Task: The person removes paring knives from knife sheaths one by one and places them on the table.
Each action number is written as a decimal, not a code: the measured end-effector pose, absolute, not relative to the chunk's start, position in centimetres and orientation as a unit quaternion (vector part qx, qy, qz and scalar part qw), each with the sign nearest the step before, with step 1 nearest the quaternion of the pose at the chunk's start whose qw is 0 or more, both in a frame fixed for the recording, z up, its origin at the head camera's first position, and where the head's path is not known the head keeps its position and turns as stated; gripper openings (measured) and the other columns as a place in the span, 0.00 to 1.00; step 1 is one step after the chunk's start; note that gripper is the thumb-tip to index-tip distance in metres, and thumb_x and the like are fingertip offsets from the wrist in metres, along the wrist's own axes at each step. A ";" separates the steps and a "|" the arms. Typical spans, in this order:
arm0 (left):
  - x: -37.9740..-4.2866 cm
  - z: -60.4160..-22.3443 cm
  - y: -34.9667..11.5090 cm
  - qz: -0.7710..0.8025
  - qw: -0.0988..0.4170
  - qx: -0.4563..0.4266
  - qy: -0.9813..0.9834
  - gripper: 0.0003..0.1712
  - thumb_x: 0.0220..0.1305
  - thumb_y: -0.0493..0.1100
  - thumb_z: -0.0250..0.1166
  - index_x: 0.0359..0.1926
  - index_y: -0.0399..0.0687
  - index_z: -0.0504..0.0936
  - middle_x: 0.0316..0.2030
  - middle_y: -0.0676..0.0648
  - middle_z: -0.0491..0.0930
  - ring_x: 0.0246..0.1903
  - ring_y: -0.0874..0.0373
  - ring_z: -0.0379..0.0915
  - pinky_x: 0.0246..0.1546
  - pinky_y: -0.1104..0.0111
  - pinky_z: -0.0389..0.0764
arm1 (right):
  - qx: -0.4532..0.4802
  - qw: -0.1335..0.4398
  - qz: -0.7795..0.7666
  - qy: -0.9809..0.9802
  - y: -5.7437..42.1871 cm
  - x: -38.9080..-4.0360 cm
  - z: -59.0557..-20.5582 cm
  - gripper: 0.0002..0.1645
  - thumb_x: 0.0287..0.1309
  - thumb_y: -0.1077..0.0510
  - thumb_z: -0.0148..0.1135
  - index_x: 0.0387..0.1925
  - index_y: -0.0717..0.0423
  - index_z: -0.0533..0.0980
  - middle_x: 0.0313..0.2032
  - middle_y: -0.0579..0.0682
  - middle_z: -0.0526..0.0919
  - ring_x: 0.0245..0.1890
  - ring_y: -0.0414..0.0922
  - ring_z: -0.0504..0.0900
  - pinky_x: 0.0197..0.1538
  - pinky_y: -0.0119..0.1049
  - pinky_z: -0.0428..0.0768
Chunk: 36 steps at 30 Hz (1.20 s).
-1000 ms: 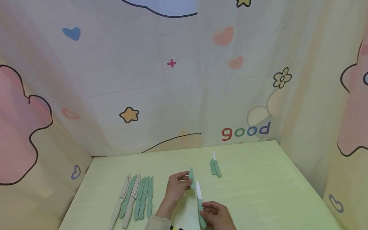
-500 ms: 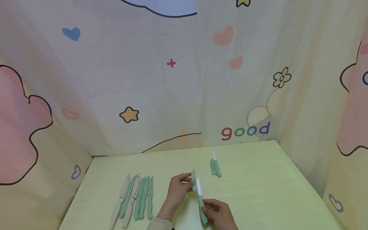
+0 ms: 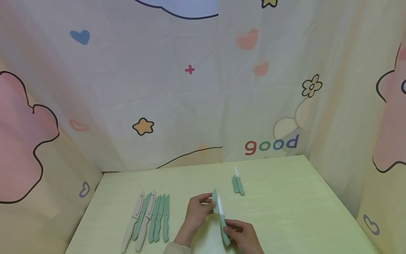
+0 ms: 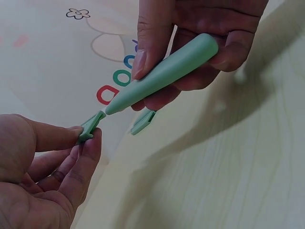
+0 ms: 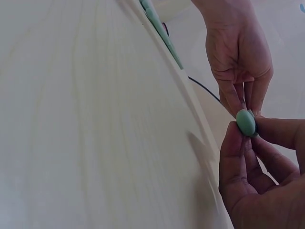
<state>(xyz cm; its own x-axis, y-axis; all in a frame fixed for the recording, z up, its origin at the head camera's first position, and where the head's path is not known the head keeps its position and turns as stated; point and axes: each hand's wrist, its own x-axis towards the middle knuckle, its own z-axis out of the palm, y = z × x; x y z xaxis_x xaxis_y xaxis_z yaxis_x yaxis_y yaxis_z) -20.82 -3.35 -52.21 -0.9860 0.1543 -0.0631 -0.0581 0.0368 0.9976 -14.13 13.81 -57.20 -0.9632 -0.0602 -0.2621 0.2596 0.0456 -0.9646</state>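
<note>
In the head view my left hand [image 3: 196, 213] pinches a narrow green blade sheath [image 3: 215, 200] between thumb and fingers. To its right, my right hand [image 3: 243, 235] grips a small knife [image 3: 225, 231] by its green handle, white blade pointing away from me. The blade overlaps the sheath's right edge in this view. From the left wrist the knife handle [image 4: 164, 76] lines up with the sheath [image 4: 90, 128], and a short bit of white shows between them. The right wrist view sees the handle's butt end [image 5: 245, 122], which hides most of the sheath.
Several sheathed knives [image 3: 157, 222], green and off-white, lie in a row at the left of the pale table [image 3: 295, 211]. Farther back, a white-bladed knife [image 3: 240, 186] lies beside its green sheath [image 3: 235, 184]. A printed curtain [image 3: 177, 106] stands behind the table.
Both hands have shifted slightly right, the left one a bit more. The knife has risen a little in view, and its blade and the sheath now stand closer together.
</note>
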 end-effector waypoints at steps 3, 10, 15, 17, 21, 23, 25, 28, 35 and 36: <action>-20.4 -51.7 -3.3 0.692 0.077 0.035 0.717 0.20 0.57 0.28 0.65 0.52 0.30 0.79 0.38 0.34 0.79 0.35 0.49 0.79 0.39 0.57 0.87 | 0.070 0.116 -0.688 0.713 13.8 -14.2 -57.1 0.23 0.58 0.58 0.66 0.53 0.68 0.77 0.39 0.55 0.86 0.31 0.47 0.82 0.30 0.37 0.84; -20.3 -52.0 -3.3 0.697 0.078 0.033 0.713 0.20 0.57 0.28 0.65 0.52 0.30 0.79 0.37 0.34 0.79 0.35 0.49 0.79 0.38 0.58 0.87 | 0.064 0.099 -0.692 0.712 13.6 -14.2 -56.8 0.24 0.57 0.58 0.67 0.52 0.68 0.77 0.40 0.55 0.86 0.31 0.47 0.82 0.30 0.37 0.85; -20.1 -52.1 -3.2 0.692 0.074 0.030 0.717 0.20 0.56 0.28 0.65 0.52 0.30 0.79 0.37 0.35 0.79 0.34 0.51 0.79 0.36 0.61 0.87 | 0.062 0.089 -0.693 0.713 13.5 -14.3 -56.7 0.24 0.57 0.58 0.67 0.52 0.69 0.77 0.38 0.54 0.86 0.30 0.46 0.82 0.29 0.36 0.85; -20.0 -52.0 -3.2 0.691 0.073 0.027 0.719 0.20 0.56 0.28 0.65 0.52 0.30 0.79 0.37 0.35 0.79 0.34 0.52 0.79 0.36 0.62 0.87 | 0.062 0.086 -0.692 0.714 13.5 -14.3 -56.7 0.24 0.58 0.58 0.67 0.52 0.69 0.77 0.38 0.54 0.86 0.30 0.46 0.82 0.29 0.36 0.85; -20.0 -52.3 -3.0 0.691 0.071 0.022 0.719 0.20 0.56 0.28 0.65 0.51 0.30 0.79 0.37 0.35 0.79 0.33 0.51 0.79 0.34 0.63 0.87 | 0.063 0.082 -0.692 0.714 13.5 -14.5 -56.8 0.24 0.58 0.59 0.67 0.52 0.70 0.77 0.38 0.55 0.86 0.30 0.46 0.82 0.29 0.37 0.85; -20.2 -52.9 -3.0 0.693 0.070 0.022 0.718 0.20 0.55 0.28 0.65 0.51 0.31 0.80 0.36 0.36 0.80 0.33 0.52 0.79 0.33 0.64 0.87 | 0.065 0.082 -0.693 0.713 13.5 -14.5 -56.7 0.24 0.58 0.59 0.67 0.52 0.70 0.76 0.38 0.55 0.86 0.30 0.47 0.82 0.29 0.37 0.85; -20.5 -53.8 -3.0 0.693 0.068 0.022 0.717 0.20 0.55 0.28 0.66 0.51 0.32 0.80 0.36 0.37 0.80 0.32 0.52 0.79 0.33 0.64 0.87 | 0.067 0.083 -0.693 0.713 13.4 -14.6 -56.6 0.23 0.58 0.60 0.67 0.52 0.70 0.76 0.37 0.54 0.85 0.30 0.47 0.82 0.29 0.37 0.85; -21.0 -55.2 -3.0 0.697 0.071 0.021 0.713 0.21 0.55 0.29 0.67 0.52 0.34 0.80 0.35 0.40 0.80 0.32 0.54 0.80 0.33 0.65 0.87 | 0.069 0.078 -0.693 0.714 13.4 -14.7 -56.6 0.23 0.58 0.60 0.67 0.52 0.70 0.77 0.37 0.54 0.85 0.31 0.46 0.82 0.30 0.37 0.85; -21.0 -56.1 -2.8 0.690 0.069 0.014 0.721 0.21 0.55 0.32 0.68 0.52 0.39 0.81 0.36 0.42 0.81 0.32 0.56 0.79 0.32 0.66 0.87 | 0.077 0.063 -0.693 0.715 13.3 -15.1 -56.8 0.24 0.56 0.57 0.68 0.51 0.67 0.78 0.37 0.54 0.85 0.32 0.46 0.81 0.31 0.37 0.86; -21.0 -56.2 -2.7 0.688 0.068 0.014 0.722 0.20 0.55 0.32 0.68 0.52 0.39 0.81 0.36 0.42 0.81 0.32 0.56 0.79 0.32 0.66 0.87 | 0.079 0.061 -0.692 0.715 13.3 -15.2 -56.8 0.24 0.56 0.57 0.69 0.51 0.67 0.78 0.36 0.54 0.85 0.32 0.45 0.80 0.31 0.37 0.86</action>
